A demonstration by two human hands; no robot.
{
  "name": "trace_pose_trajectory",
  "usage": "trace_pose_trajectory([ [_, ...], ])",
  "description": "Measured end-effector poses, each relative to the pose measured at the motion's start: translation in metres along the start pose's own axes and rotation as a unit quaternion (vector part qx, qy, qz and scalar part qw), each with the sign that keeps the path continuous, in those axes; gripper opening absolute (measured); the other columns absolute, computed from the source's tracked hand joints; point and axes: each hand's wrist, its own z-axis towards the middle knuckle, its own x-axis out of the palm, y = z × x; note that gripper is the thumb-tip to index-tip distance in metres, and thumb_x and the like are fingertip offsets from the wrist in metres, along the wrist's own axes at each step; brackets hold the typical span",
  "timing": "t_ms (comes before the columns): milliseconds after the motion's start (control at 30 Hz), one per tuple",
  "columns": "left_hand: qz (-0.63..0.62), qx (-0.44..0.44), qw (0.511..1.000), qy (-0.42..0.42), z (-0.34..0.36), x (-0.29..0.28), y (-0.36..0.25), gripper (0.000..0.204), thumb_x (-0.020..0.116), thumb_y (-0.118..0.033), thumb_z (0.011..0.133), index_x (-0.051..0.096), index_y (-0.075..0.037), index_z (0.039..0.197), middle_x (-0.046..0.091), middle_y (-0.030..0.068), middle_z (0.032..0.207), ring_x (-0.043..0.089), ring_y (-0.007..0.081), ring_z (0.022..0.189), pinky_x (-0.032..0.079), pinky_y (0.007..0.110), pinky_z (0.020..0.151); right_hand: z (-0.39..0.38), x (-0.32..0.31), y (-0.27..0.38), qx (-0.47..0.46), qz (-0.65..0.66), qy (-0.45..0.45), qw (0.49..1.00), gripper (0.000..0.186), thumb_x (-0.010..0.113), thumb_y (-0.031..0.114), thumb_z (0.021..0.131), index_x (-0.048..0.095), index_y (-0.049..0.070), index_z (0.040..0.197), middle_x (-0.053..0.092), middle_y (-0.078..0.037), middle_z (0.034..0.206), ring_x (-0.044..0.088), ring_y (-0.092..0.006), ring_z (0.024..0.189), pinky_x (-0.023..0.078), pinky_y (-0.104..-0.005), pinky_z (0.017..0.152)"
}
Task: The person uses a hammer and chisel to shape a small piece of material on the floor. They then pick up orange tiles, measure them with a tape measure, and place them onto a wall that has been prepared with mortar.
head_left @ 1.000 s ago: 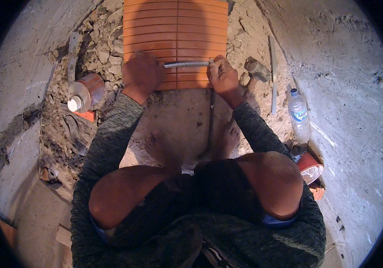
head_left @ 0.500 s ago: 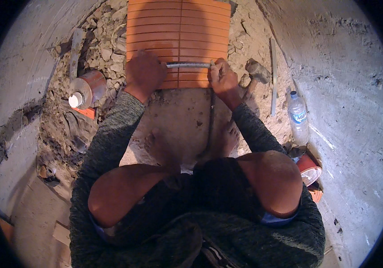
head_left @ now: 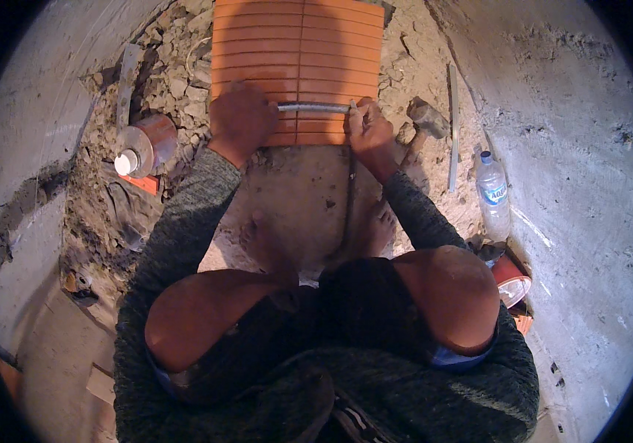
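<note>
An orange, ribbed tile [head_left: 298,55] lies in front of me, with a dark line running down its middle. Across its near part runs a thin silvery-grey bar [head_left: 315,107], whose exact kind I cannot make out. My left hand [head_left: 242,118] is closed over the bar's left end, back of the hand up, hiding that end. At the other end, my right hand [head_left: 370,131] pinches the bar between thumb and fingers. Both hands rest at or just above the tile's near edge, arms stretched forward over my bent knees.
A hammer [head_left: 428,118] and a narrow metal strip [head_left: 453,129] lie right of the tile. Along the right wall stands a plastic bottle [head_left: 492,196], near a red round container [head_left: 512,279]. Left are rubble [head_left: 180,85], a large white-capped bottle [head_left: 146,144] and a flat metal strip [head_left: 126,85].
</note>
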Motion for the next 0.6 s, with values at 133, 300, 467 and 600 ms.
trace_pose_trajectory([
  [133,0.026,-0.016,0.999,0.04,0.001,-0.007,-0.007,0.031,0.059,-0.039,0.09,0.071,-0.015,0.104,0.068,0.0138,0.1,0.071,0.0312,0.086,0.058,0.044,0.072,0.0,0.004,-0.011,0.005,0.011,0.007,1.0,0.01,0.059,0.013,0.094,0.059,0.004,0.099,0.065,-0.014,0.074,0.067,-0.0336,0.066,0.051,-0.0433,0.06],
  [300,0.018,0.004,1.0,0.007,0.0,-0.008,-0.007,0.032,0.059,-0.04,0.09,0.071,-0.014,0.104,0.068,0.0141,0.101,0.071,0.0327,0.083,0.059,0.046,0.071,-0.001,0.011,-0.03,-0.021,-0.002,-0.01,1.0,0.009,0.059,0.012,0.093,0.058,0.004,0.097,0.064,-0.017,0.077,0.065,-0.0371,0.068,0.051,-0.0449,0.06],
  [467,0.029,0.018,0.999,-0.017,0.0,-0.002,-0.003,0.035,0.061,-0.042,0.089,0.07,-0.011,0.104,0.068,0.0155,0.1,0.072,0.0332,0.08,0.059,0.047,0.07,-0.001,0.013,-0.025,-0.012,0.005,-0.019,1.0,0.01,0.06,0.011,0.091,0.058,0.003,0.097,0.064,-0.02,0.077,0.065,-0.039,0.07,0.051,-0.0464,0.059],
  [600,0.04,0.005,0.999,-0.019,-0.002,0.0,0.002,0.037,0.06,-0.042,0.089,0.07,-0.009,0.101,0.068,0.0165,0.099,0.072,0.0333,0.081,0.059,0.047,0.071,-0.003,0.011,-0.013,-0.035,-0.012,-0.011,0.999,0.011,0.06,0.011,0.091,0.059,0.002,0.097,0.064,-0.02,0.077,0.066,-0.0377,0.071,0.051,-0.0458,0.058],
])
